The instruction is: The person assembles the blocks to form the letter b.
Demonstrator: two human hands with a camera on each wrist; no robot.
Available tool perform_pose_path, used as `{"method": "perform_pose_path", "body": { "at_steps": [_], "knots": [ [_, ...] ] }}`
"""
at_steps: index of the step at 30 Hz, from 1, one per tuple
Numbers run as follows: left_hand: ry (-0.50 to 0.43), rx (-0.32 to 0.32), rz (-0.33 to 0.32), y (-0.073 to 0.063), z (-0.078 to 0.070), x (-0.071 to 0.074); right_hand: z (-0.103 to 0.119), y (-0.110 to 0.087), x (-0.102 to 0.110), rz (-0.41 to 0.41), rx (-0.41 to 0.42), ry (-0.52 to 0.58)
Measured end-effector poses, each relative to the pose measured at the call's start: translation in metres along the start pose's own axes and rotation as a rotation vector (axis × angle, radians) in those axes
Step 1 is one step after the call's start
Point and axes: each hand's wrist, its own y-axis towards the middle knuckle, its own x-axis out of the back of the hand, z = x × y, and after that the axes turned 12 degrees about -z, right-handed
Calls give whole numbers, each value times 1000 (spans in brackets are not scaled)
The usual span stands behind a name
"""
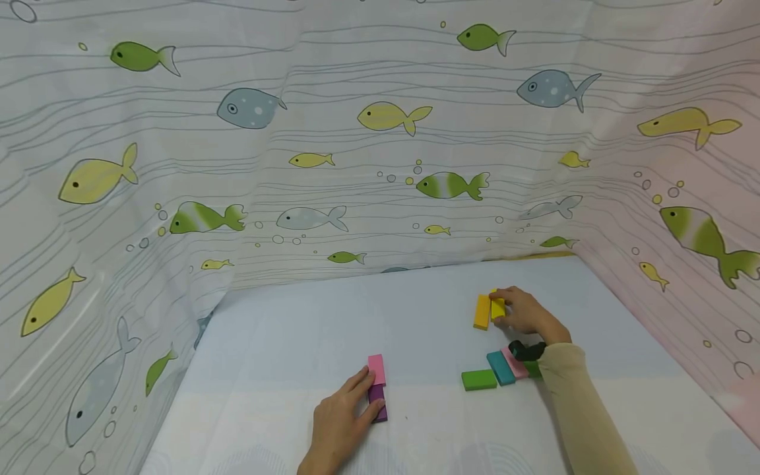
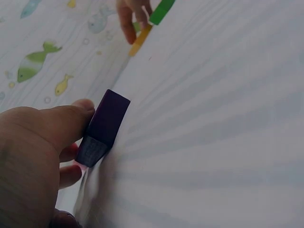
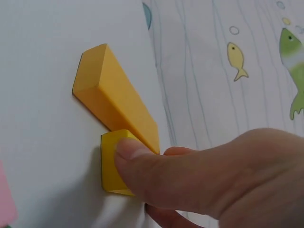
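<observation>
My left hand [image 1: 340,417] grips a purple block [image 1: 378,404], thumb on its near end and fingers around the far side. Lined up end to end beyond it, a pink block [image 1: 377,369] lies by my left fingertips. In the left wrist view, the thumb presses along one side of the purple block [image 2: 108,116]. Farther right, my right hand [image 1: 527,314] pinches a yellow block [image 1: 498,310]. Close beside it lies an orange-yellow block [image 1: 481,312]; in the right wrist view, this orange-yellow block [image 3: 116,95] stands at a slant against the yellow block [image 3: 110,164].
Below my right hand, a green block [image 1: 478,380], a teal block [image 1: 501,368], a pink block [image 1: 514,364] and another green block [image 1: 532,370] form a row, partly covered by the wrist camera [image 1: 526,351]. A fish-print curtain [image 1: 332,191] surrounds the white table [image 1: 285,330].
</observation>
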Motion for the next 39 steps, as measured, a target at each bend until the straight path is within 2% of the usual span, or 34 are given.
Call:
{"method": "perform_pose_path", "body": {
  "at_steps": [10, 14, 22, 31, 39],
  "knots": [
    [-1, -4, -10, 0, 2, 0, -8, 4, -6, -77, -3, 8],
    [-5, -3, -14, 0, 3, 0, -7, 4, -6, -72, -34, -3],
    [2, -3, -15, -1, 2, 0, 6, -2, 2, -29, -152, -41],
    [-12, -4, -11, 0, 3, 0, 15, -4, 4, -78, -177, -85],
    [-19, -10, -6, 1, 5, 1, 7, -1, -5, -124, -177, -56]
  ]
}}
